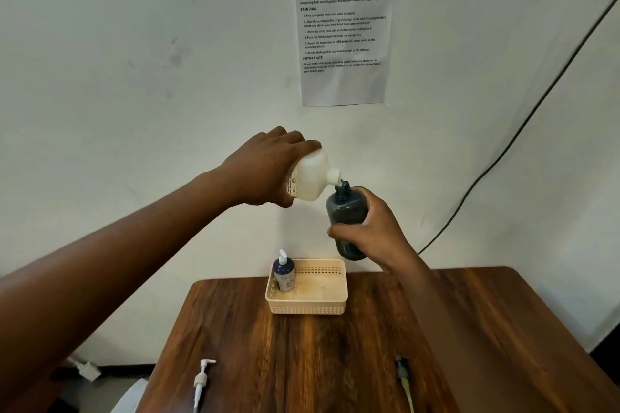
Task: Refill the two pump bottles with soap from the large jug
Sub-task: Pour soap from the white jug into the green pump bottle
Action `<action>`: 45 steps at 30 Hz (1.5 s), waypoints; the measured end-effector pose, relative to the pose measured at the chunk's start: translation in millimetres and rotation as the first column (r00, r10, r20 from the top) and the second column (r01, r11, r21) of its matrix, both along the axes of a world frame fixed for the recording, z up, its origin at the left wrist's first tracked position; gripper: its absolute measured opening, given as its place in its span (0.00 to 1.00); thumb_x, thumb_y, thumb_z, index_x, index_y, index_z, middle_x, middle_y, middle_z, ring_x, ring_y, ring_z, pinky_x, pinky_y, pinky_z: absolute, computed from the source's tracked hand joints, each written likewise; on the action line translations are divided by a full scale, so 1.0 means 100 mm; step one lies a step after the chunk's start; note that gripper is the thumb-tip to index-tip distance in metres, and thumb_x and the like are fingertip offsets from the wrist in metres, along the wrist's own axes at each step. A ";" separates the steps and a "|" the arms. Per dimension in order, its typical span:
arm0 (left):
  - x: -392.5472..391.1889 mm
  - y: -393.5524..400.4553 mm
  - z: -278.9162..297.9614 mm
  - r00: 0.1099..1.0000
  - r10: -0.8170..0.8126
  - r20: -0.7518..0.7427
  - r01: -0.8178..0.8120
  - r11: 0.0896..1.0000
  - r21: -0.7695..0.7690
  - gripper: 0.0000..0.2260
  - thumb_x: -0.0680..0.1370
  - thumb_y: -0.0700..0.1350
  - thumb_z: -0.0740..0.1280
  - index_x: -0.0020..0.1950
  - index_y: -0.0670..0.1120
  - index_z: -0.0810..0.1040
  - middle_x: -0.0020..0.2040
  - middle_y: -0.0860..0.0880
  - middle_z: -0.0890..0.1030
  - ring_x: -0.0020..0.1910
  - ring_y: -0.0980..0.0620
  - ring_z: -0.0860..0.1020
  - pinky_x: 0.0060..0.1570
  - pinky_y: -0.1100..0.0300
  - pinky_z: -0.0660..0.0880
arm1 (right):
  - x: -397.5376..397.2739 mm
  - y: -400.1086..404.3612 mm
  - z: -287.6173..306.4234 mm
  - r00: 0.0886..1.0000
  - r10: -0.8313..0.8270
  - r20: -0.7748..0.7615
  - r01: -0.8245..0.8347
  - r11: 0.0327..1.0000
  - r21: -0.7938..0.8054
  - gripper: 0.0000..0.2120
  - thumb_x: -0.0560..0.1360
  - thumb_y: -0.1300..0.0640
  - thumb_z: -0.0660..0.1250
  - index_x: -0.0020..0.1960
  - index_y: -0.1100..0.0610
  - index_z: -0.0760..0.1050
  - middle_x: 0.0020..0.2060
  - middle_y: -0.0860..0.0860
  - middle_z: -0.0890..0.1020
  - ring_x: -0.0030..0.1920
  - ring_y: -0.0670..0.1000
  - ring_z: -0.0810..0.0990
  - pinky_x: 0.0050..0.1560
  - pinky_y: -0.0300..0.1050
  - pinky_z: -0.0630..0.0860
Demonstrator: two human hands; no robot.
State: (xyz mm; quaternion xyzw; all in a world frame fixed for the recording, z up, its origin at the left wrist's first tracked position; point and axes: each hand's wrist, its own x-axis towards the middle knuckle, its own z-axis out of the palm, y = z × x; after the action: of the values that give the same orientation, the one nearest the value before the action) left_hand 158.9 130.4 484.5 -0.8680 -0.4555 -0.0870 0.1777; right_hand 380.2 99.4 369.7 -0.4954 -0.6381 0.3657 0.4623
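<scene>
White wall backs a wooden table [302, 362], and both arms are raised well above it. Near the table's front left edge lies a loose white pump head [202, 379], apart from everything else. Above and beyond it, the left hand [265, 171] wraps its fingers round the body of the pale soap jug [312, 178], tipped so its neck points down to the right, its mouth touching or just over the opening of the dark pump bottle [347, 214]. Lower down, at the back of the table, a cream basket [322, 307] holds a second pump bottle [283, 273], upright in its left corner with its pump already fitted, so that one looks finished. To the right, the right hand [372, 235] grips the dark bottle round its lower half, holding it nearly upright in the air. A yellowish cord [406, 386] lies near the front right edge. The pour into the remaining bottle appears to be the step in hand; how full it is cannot be told through the dark plastic. Next, I judge, the jug must be righted without dripping, and the loose pump head screwed on.
</scene>
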 end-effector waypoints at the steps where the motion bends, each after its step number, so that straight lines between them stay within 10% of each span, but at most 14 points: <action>1: 0.00 0.00 0.01 1.000 0.000 -0.004 0.000 1.000 0.000 0.44 0.66 0.54 0.81 0.79 0.54 0.66 0.65 0.51 0.77 0.60 0.46 0.74 0.55 0.53 0.74 | 0.00 0.00 0.00 1.000 0.002 0.000 -0.002 1.000 -0.002 0.27 0.65 0.56 0.81 0.56 0.38 0.72 0.53 0.38 0.79 0.53 0.44 0.79 0.45 0.37 0.75; 45: 0.01 -0.11 0.12 0.993 0.002 -0.121 -0.001 1.000 0.003 0.43 0.67 0.54 0.80 0.79 0.54 0.65 0.66 0.50 0.76 0.62 0.45 0.73 0.56 0.52 0.73 | -0.03 -0.09 -0.04 0.999 -0.018 0.026 0.018 1.000 0.007 0.29 0.65 0.55 0.81 0.61 0.41 0.73 0.55 0.41 0.80 0.54 0.45 0.79 0.45 0.37 0.75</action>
State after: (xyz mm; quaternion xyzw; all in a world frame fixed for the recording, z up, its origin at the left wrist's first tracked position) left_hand 159.9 119.1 496.9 -0.8711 -0.4443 -0.0346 0.2064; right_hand 377.2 90.4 365.9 -0.5043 -0.6408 0.3526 0.4590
